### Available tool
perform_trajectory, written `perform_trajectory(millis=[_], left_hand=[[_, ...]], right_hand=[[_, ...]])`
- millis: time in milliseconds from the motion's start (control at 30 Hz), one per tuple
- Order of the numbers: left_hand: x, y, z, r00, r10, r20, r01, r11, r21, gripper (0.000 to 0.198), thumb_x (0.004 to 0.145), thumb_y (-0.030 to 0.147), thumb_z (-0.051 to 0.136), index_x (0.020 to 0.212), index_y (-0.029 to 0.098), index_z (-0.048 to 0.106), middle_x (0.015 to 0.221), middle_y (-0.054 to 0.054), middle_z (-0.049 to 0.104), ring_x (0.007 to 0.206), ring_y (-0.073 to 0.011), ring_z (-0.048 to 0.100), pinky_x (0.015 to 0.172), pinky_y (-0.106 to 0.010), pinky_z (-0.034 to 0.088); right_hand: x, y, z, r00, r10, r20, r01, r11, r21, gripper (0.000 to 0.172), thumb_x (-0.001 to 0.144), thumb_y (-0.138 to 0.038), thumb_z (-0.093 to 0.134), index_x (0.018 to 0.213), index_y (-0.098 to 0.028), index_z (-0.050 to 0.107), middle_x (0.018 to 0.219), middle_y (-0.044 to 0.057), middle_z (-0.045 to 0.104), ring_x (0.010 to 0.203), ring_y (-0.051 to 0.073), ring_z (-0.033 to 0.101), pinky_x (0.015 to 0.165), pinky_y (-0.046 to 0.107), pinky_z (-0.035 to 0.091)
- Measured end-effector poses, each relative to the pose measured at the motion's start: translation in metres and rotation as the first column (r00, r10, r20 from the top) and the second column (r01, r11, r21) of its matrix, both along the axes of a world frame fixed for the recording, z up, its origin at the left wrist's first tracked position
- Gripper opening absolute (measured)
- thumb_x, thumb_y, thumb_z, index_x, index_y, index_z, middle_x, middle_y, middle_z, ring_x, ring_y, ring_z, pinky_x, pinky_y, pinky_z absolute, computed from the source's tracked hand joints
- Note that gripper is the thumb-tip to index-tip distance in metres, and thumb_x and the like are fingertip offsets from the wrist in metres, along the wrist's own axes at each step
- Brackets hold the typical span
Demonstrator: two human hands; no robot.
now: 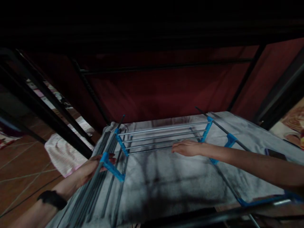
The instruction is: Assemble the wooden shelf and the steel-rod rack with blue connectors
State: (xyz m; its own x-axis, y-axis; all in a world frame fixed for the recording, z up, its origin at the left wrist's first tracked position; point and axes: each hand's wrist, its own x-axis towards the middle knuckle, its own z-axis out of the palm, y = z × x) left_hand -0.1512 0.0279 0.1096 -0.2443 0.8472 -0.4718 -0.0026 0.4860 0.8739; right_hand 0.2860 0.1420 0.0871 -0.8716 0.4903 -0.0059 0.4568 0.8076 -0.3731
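Note:
A drying rack section (163, 129) with thin grey rods between blue plastic brackets (121, 144) rests on a grey-white cloth (163, 177). At its left side, my left hand (93, 166) reaches round a grey side tube fitted with a blue angled bracket (112, 167); its fingers show beyond the tube, partly hidden. My right hand (187, 148) is at the lowest rod, near the right end bracket (207, 129). Its fingers are together and curled down over that rod, and their tips are partly hidden. Another blue bracket (230, 141) sits on the right side tube.
Several loose grey tubes (95, 190) lie along the cloth's left part. A dark phone-like object (275, 154) is by my right forearm. Black metal bars (91, 93) and a dark red panel (156, 91) stand behind. Striped fabric (64, 152) hangs over the tiled floor (26, 171).

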Motion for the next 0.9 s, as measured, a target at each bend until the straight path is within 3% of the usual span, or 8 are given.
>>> perform_trajectory(millis=[133, 267, 333, 433, 500, 567, 733, 900], left_hand=[[0.005, -0.011, 0.011, 0.991, 0.106, 0.084, -0.108, 0.994, 0.018, 0.024, 0.083, 0.024, 0.064, 0.104, 0.013, 0.064, 0.089, -0.008, 0.075, 0.08, -0.019, 0.071, 0.066, -0.023, 0.06], [0.005, -0.019, 0.011, 0.98, 0.159, 0.121, -0.159, 0.987, -0.007, 0.03, 0.088, 0.04, 0.057, 0.104, 0.016, 0.066, 0.094, -0.006, 0.075, 0.082, -0.0194, 0.071, 0.072, -0.027, 0.062], [0.005, -0.022, 0.011, 0.979, 0.148, 0.141, -0.148, 0.989, -0.007, 0.032, 0.087, 0.042, 0.058, 0.106, 0.018, 0.066, 0.098, -0.005, 0.075, 0.088, -0.0195, 0.071, 0.077, -0.028, 0.061], [0.01, -0.02, 0.01, 0.985, 0.154, 0.071, -0.156, 0.987, 0.023, 0.035, 0.085, 0.045, 0.058, 0.109, 0.02, 0.065, 0.099, -0.004, 0.076, 0.097, -0.0202, 0.07, 0.076, -0.026, 0.06], [0.015, -0.017, 0.009, 0.985, 0.165, -0.049, -0.161, 0.984, 0.072, 0.041, 0.085, 0.051, 0.055, 0.112, 0.021, 0.063, 0.099, -0.005, 0.076, 0.102, -0.0212, 0.069, 0.07, -0.024, 0.059], [0.019, -0.013, 0.008, 0.973, 0.156, -0.169, -0.137, 0.984, 0.117, 0.05, 0.081, 0.057, 0.055, 0.115, 0.021, 0.061, 0.101, -0.006, 0.076, 0.108, -0.023, 0.067, 0.066, -0.024, 0.058], [0.021, -0.003, 0.007, 0.978, 0.128, -0.164, -0.107, 0.986, 0.129, 0.063, 0.063, 0.057, 0.074, 0.111, 0.018, 0.06, 0.099, -0.013, 0.076, 0.115, -0.0287, 0.062, 0.068, -0.027, 0.053], [0.031, 0.022, 0.014, 0.956, 0.187, -0.226, -0.132, 0.962, 0.238, 0.06, 0.062, 0.053, 0.075, 0.107, 0.015, 0.064, 0.084, -0.012, 0.076, 0.094, -0.0291, 0.069, 0.061, -0.027, 0.048]], right_hand=[[0.065, 0.004, 0.049, 0.962, -0.266, -0.067, 0.273, 0.954, 0.124, 0.029, 0.093, -0.027, 0.045, 0.115, -0.024, 0.065, 0.117, 0.006, 0.066, 0.113, 0.021, 0.06, 0.104, 0.037, 0.042], [0.148, 0.012, 0.053, 0.809, -0.535, -0.244, 0.588, 0.739, 0.329, 0.041, 0.091, -0.036, 0.045, 0.124, -0.016, 0.058, 0.128, 0.015, 0.059, 0.125, 0.028, 0.051, 0.11, 0.044, 0.036], [0.183, 0.008, 0.038, 0.637, -0.698, -0.327, 0.77, 0.587, 0.247, 0.046, 0.089, -0.042, 0.045, 0.123, -0.015, 0.057, 0.127, 0.018, 0.058, 0.124, 0.031, 0.052, 0.108, 0.046, 0.038], [0.209, -0.007, 0.014, 0.416, -0.873, -0.255, 0.878, 0.458, -0.136, 0.051, 0.088, -0.053, 0.041, 0.119, -0.017, 0.059, 0.118, 0.017, 0.065, 0.11, 0.03, 0.062, 0.093, 0.043, 0.051], [0.211, -0.014, 0.004, 0.377, -0.907, -0.188, 0.817, 0.421, -0.395, 0.051, 0.086, -0.057, 0.043, 0.116, -0.019, 0.059, 0.108, 0.015, 0.069, 0.1, 0.027, 0.067, 0.079, 0.038, 0.056], [0.208, -0.017, 0.001, 0.373, -0.911, -0.176, 0.749, 0.408, -0.523, 0.048, 0.082, -0.056, 0.049, 0.112, -0.019, 0.06, 0.099, 0.013, 0.072, 0.091, 0.025, 0.068, 0.072, 0.035, 0.057], [0.208, -0.007, 0.005, 0.343, -0.911, -0.23, 0.723, 0.412, -0.554, 0.037, 0.076, -0.051, 0.055, 0.091, -0.019, 0.062, 0.082, 0.012, 0.071, 0.079, 0.025, 0.068, 0.067, 0.035, 0.057], [0.22, 0.018, 0.01, 0.329, -0.902, -0.279, 0.706, 0.431, -0.562, 0.038, 0.075, -0.053, 0.058, 0.092, -0.02, 0.062, 0.083, 0.012, 0.071, 0.077, 0.025, 0.067, 0.068, 0.037, 0.058]])
